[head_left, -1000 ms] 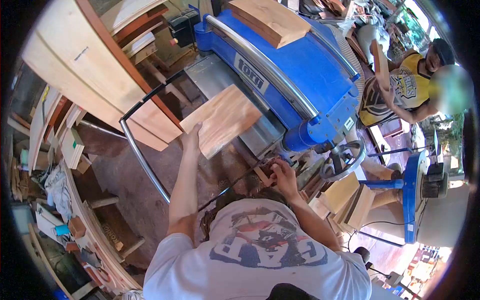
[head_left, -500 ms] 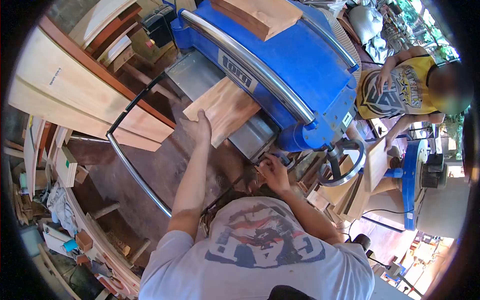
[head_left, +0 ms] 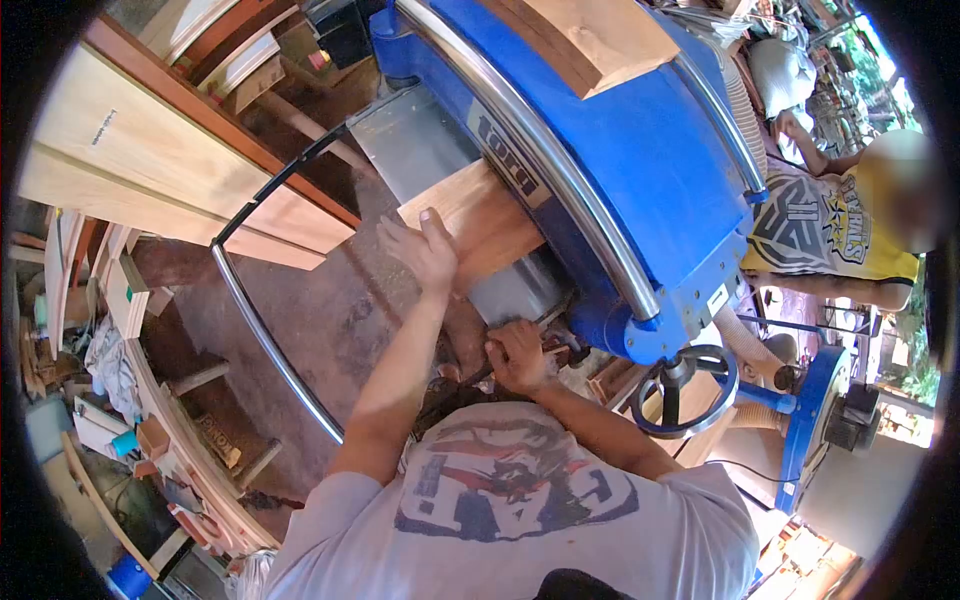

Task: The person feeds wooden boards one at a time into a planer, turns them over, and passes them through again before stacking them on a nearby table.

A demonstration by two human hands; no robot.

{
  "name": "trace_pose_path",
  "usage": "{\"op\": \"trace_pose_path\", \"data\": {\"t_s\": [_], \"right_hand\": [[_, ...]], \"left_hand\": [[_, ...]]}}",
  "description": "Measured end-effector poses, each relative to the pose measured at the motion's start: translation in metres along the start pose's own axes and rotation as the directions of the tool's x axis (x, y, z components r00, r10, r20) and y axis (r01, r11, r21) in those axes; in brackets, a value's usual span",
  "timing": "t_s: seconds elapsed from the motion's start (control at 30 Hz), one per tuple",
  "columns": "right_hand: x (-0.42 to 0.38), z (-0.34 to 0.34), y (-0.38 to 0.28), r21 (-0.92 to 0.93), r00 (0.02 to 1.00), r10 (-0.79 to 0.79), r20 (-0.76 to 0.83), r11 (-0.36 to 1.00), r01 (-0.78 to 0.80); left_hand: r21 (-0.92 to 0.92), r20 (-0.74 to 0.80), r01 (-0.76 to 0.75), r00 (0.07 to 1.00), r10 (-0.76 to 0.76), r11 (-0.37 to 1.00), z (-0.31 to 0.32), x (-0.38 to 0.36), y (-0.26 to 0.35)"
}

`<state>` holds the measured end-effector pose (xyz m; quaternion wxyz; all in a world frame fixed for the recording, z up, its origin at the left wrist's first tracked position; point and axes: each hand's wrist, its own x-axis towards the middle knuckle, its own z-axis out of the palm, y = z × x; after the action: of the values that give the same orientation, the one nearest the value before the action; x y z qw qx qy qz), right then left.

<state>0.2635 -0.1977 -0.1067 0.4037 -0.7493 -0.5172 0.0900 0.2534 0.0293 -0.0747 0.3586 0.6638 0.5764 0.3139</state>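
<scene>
A wooden board (head_left: 480, 220) lies on the metal infeed table (head_left: 415, 140) of the blue machine (head_left: 590, 120), its far end under the machine's cover. My left hand (head_left: 425, 252) is at the board's near end, fingers spread, the palm against its edge. My right hand (head_left: 518, 357) is beside the near right corner of the metal table, its fingers curled; what they hold, if anything, is hidden. On top of the machine rests another wooden piece (head_left: 590, 40).
A black handwheel (head_left: 685, 392) is on the machine's right side. A curved metal rail (head_left: 270, 340) stands at the left, near long pale boards (head_left: 150, 190). A co-worker in a yellow shirt (head_left: 830, 225) stands at the right, beyond the machine.
The board reaches further under the cover. My left fingers have spread, and my right hand has moved left and down. The co-worker no longer holds the board seen before.
</scene>
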Motion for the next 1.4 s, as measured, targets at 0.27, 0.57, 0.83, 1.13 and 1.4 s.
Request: {"op": "trace_pose_path", "data": {"t_s": [0.27, 0.57, 0.83, 1.13, 1.4], "right_hand": [[0.009, 0.003, -0.001, -0.152, 0.998, -0.063, 0.003, 0.986, 0.063], [0.015, 0.002, -0.005, -0.109, 0.999, -0.039, -0.036, 0.993, 0.035], [0.046, -0.047, -0.060, 0.210, 0.988, 0.143, 0.051, 0.966, -0.151], [0.293, -0.187, -0.065, 0.818, 0.552, 0.725, -0.413, 0.561, -0.124], [0.375, -0.166, 0.004, 0.812, 0.350, 0.911, -0.217, 0.368, -0.454]], "left_hand": [[0.020, 0.068, 0.033, 0.997, -0.034, 0.999, 0.013, 0.002, 0.024], [0.143, -0.043, -0.037, 0.998, 0.044, 0.989, 0.054, 0.002, 0.009], [0.127, -0.205, 0.132, 0.973, -0.104, 0.983, 0.082, 0.000, 0.013], [-0.512, 0.114, 0.176, 0.984, -0.136, 0.841, -0.030, -0.012, -0.021], [-0.283, -0.117, 0.283, 0.938, -0.325, 0.917, -0.222, -0.125, -0.159]]}}
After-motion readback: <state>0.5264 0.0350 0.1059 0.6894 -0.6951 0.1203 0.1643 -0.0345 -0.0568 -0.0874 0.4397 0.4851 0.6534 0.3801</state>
